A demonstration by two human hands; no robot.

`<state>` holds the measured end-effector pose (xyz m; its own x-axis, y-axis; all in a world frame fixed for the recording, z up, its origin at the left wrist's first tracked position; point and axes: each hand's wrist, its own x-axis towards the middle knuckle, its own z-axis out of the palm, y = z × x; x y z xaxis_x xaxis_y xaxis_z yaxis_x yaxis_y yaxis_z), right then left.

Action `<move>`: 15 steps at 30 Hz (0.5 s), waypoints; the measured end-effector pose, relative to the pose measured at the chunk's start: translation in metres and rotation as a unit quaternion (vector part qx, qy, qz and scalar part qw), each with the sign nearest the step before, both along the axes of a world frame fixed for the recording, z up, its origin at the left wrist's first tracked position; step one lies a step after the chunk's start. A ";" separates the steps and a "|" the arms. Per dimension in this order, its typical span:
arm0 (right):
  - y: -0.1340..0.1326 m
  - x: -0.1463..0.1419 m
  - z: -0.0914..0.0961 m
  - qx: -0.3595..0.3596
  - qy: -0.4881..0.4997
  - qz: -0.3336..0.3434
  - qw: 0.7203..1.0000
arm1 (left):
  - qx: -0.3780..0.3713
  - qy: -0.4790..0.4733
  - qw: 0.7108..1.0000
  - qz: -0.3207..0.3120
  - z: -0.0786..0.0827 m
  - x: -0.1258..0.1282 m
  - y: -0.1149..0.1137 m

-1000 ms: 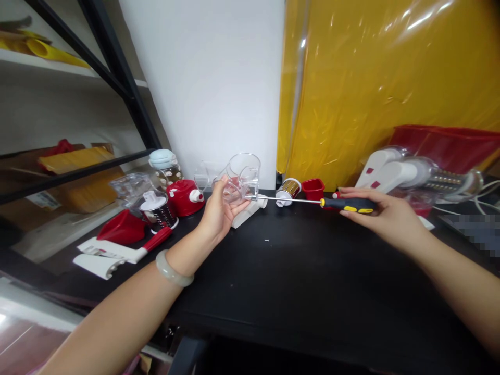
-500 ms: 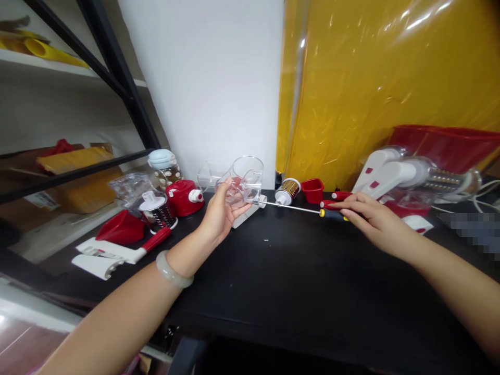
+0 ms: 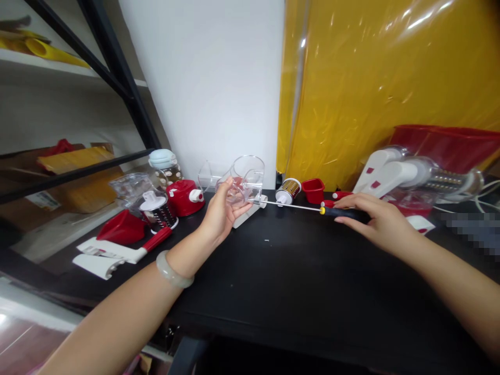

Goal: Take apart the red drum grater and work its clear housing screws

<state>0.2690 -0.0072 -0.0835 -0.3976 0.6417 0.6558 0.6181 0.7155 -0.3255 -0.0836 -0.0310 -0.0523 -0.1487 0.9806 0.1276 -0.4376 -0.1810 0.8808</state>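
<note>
My left hand (image 3: 222, 212) is wrapped round a clear plastic housing (image 3: 245, 179) that sits on a white base at the back of the black table (image 3: 297, 281). My right hand (image 3: 374, 219) grips the black and yellow handle of a long screwdriver (image 3: 297, 207). Its thin metal shaft lies nearly level and its tip touches the side of the clear housing. A pale bracelet is on my left wrist.
A metal grater drum (image 3: 288, 189) and a small red cup (image 3: 314, 189) stand behind the shaft. Red and white appliance parts (image 3: 156, 213) lie at the left, white and clear machines (image 3: 406, 174) at the right. A black shelf frame and yellow plastic sheet rise behind.
My right hand has turned on the screwdriver handle, hiding its yellow stripe, and the shaft has shifted slightly. The left hand and the housing have stayed put.
</note>
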 end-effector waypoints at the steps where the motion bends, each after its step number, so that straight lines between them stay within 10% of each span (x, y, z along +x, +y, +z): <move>1: 0.000 -0.001 0.000 0.015 0.000 -0.009 1.000 | 0.001 -0.001 1.000 0.002 0.000 0.000 0.000; 8: -0.010 -0.008 0.012 0.149 -0.081 -0.042 0.985 | -0.010 -0.011 1.000 0.005 0.004 -0.003 0.000; 15: -0.030 -0.021 0.067 0.264 -0.251 -0.170 0.915 | 0.000 -0.066 0.998 0.000 0.018 -0.008 -0.005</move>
<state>0.2483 -0.0376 -0.0168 -0.5699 0.4301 0.7001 0.8114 0.4289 0.3971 -0.0911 -0.0360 -0.0340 -0.1652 0.9804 0.1071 -0.5498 -0.1817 0.8153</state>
